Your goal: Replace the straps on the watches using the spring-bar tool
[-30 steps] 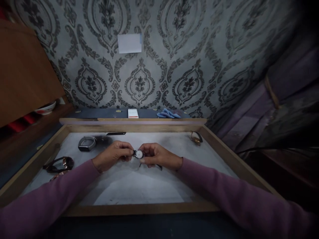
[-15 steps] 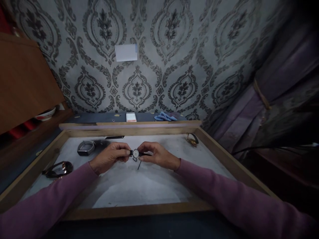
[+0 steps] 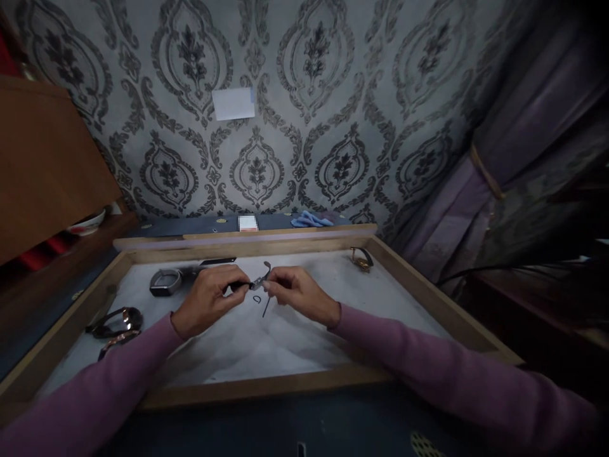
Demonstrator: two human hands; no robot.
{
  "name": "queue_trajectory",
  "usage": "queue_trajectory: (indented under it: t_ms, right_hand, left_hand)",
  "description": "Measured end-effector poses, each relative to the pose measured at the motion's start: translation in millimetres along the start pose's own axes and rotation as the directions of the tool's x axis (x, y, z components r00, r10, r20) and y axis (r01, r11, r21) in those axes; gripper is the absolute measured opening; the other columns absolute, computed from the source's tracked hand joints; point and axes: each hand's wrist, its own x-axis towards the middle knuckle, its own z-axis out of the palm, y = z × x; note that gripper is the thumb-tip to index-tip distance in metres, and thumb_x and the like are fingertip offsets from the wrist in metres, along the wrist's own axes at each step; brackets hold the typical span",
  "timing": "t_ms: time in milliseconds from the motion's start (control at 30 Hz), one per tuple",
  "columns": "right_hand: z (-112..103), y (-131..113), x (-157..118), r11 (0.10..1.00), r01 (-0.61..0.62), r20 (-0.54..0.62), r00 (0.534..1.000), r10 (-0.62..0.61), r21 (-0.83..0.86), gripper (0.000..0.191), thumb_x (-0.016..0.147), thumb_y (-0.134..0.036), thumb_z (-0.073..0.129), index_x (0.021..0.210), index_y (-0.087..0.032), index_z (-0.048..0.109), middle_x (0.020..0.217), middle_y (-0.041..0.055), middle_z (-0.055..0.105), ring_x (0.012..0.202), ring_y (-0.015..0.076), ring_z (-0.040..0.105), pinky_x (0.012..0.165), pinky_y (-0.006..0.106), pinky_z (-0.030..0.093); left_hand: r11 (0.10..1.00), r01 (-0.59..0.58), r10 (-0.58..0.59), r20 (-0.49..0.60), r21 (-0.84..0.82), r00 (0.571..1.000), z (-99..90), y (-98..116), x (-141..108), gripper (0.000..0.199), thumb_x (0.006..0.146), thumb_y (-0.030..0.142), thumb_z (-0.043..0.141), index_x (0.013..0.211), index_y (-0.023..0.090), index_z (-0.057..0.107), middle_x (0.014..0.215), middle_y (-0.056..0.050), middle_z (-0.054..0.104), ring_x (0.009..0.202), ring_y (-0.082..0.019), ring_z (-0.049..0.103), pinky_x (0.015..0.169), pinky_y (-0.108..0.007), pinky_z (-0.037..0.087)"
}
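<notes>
Between my two hands, above the white floor of a shallow wooden tray (image 3: 285, 384), is a small wristwatch (image 3: 258, 283) turned on its edge, its dial no longer facing me. My left hand (image 3: 209, 297) pinches its dark strap on the left. The fingertips of my right hand (image 3: 304, 293) close on the watch from the right, and a strap end sticks up beside them. Just below lie a small dark loop (image 3: 257, 299) and a thin dark stick (image 3: 266, 307); whether the stick touches my right fingers I cannot tell.
At the tray's left are a grey-strapped smartwatch (image 3: 165, 283) and dark watches with shiny cases (image 3: 130, 318). A flat black strip (image 3: 217, 261) lies at the back. A gold-coloured watch (image 3: 361, 259) sits back right. Behind the tray are a small box (image 3: 248, 223) and blue cloth (image 3: 311, 219).
The watch has been tilted between my hands, so its white dial has swung out of sight and a strap end now points up. My right fingers have shifted onto the case area.
</notes>
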Motion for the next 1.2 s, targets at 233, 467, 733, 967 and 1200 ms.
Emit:
queue_trajectory:
  t_ms: [233, 467, 733, 967, 1200]
  right_hand:
    - [-2, -10, -4, 0.918, 0.328, -0.012, 0.941, -0.339, -0.221, 0.015, 0.088, -0.027, 0.058, 0.1, -0.018, 0.059, 0.105, 0.0103, 0.063, 0.1, 0.0216, 0.058, 0.09, 0.038, 0.045]
    - [-1, -5, -4, 0.944, 0.264, 0.036, 0.964, -0.262, -0.196, 0.005, 0.085, -0.02, 0.062, 0.082, -0.018, 0.061, 0.08, 0.003, 0.063, 0.075, 0.0162, 0.059, 0.071, 0.029, 0.047]
    - [5, -11, -7, 0.924, 0.349, -0.07, 0.929, -0.363, -0.157, 0.009, 0.082, -0.012, 0.059, 0.075, -0.018, 0.06, 0.07, 0.0004, 0.057, 0.065, 0.0132, 0.054, 0.063, 0.026, 0.044]
    - [1, -8, -7, 0.861, 0.424, -0.072, 0.885, -0.46, -0.28, 0.009, 0.084, -0.013, 0.057, 0.079, -0.019, 0.061, 0.074, 0.0045, 0.06, 0.069, 0.0165, 0.056, 0.062, 0.028, 0.045]
    - [3, -10, -9, 0.832, 0.444, -0.013, 0.88, -0.474, -0.333, 0.012, 0.086, -0.011, 0.056, 0.077, -0.019, 0.06, 0.072, 0.0037, 0.058, 0.068, 0.0167, 0.054, 0.062, 0.029, 0.043]
  left_hand:
    - [0.992, 0.095, -0.087, 0.089, -0.089, 0.992, 2.7, -1, 1, 0.018, 0.088, 0.025, 0.052, 0.078, 0.017, 0.065, 0.069, 0.0, 0.061, 0.063, -0.013, 0.051, 0.059, -0.022, 0.036]
    - [0.999, -0.042, 0.042, 0.053, -0.006, 0.998, 11.0, 3, -1, 0.016, 0.089, 0.017, 0.051, 0.081, 0.015, 0.065, 0.069, -0.001, 0.059, 0.064, -0.013, 0.052, 0.061, -0.023, 0.036]
    - [0.983, -0.17, 0.17, 0.005, 0.07, 0.985, 14.1, 5, -4, 0.015, 0.094, 0.016, 0.049, 0.087, 0.015, 0.063, 0.07, -0.003, 0.058, 0.066, -0.015, 0.053, 0.061, -0.026, 0.038]
    - [0.996, -0.089, 0.089, -0.038, -0.005, 0.995, 14.3, 5, -5, 0.012, 0.09, 0.019, 0.058, 0.101, 0.018, 0.059, 0.093, -0.006, 0.064, 0.086, -0.019, 0.058, 0.075, -0.029, 0.045]
    - [0.989, -0.132, 0.135, -0.051, 0.067, 0.989, 17.1, 6, -5, 0.01, 0.093, 0.019, 0.054, 0.087, 0.018, 0.063, 0.076, -0.004, 0.063, 0.074, -0.017, 0.055, 0.067, -0.029, 0.042]
